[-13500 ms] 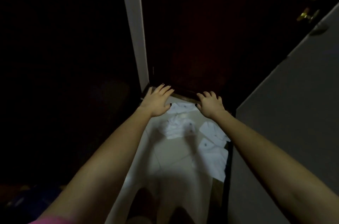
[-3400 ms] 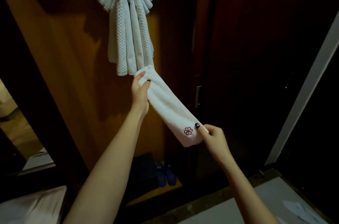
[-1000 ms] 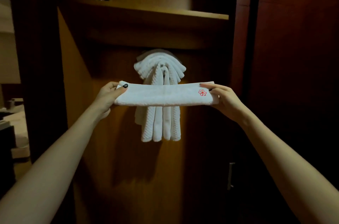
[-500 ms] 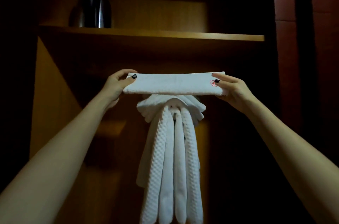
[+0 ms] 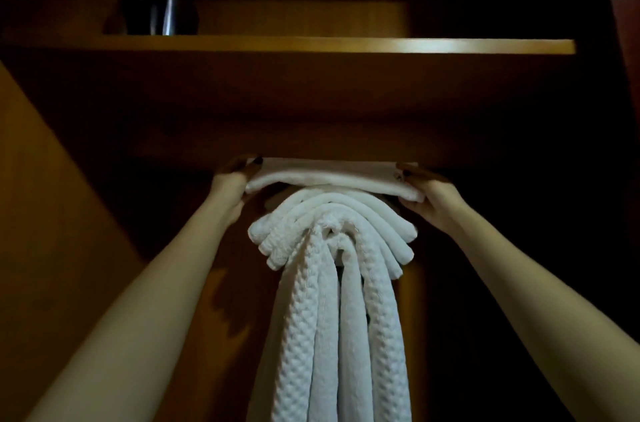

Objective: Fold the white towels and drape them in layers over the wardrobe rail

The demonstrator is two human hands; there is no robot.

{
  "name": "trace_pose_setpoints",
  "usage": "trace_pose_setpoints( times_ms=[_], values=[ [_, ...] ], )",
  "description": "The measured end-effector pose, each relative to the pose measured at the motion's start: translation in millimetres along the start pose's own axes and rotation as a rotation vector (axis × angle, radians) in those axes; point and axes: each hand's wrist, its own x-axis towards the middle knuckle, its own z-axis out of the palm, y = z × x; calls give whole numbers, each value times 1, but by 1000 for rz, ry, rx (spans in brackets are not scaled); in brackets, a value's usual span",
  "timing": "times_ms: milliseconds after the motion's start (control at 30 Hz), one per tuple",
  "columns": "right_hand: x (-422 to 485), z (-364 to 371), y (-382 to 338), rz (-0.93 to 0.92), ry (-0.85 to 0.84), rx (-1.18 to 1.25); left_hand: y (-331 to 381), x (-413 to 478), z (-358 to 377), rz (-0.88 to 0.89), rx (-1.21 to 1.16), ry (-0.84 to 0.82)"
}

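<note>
With several white towels [image 5: 332, 248] already hung in layers inside the wardrobe [image 5: 52, 214], the left hand [image 5: 230, 184] and right hand [image 5: 427, 195] gripped opposite ends of a folded towel [image 5: 332, 176] held flat just above them, not yet draped over the hidden rail, while a dark jug [image 5: 162, 6] stood on the shelf [image 5: 311, 45] above

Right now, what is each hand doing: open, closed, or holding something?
The left hand grips the left end of the folded white towel.
The right hand grips its right end.
</note>
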Motion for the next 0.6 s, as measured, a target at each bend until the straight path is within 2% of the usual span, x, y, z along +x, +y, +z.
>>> trace_pose_setpoints(
  times_ms=[100,267,367,433,500,567,600],
  values=[
    [-3,-9,14,56,13,-79,-16,-8,-5,-72,-36,38],
    [-12,-16,36,97,-20,-192,-34,-34,-12,-190,65,10],
    [-16,-15,45,90,-27,-281,-34,-43,-10,-183,119,2],
    [-16,-16,46,41,-4,-496,-31,-41,-11,-25,360,0],
    [-18,-15,41,-89,72,-701,-25,-36,-11,257,627,11],
    [-23,-10,28,-297,124,-788,-17,-33,-6,535,728,-74],
    [-25,-4,22,-395,97,-809,-12,-33,-1,619,752,-157]
  ],
)
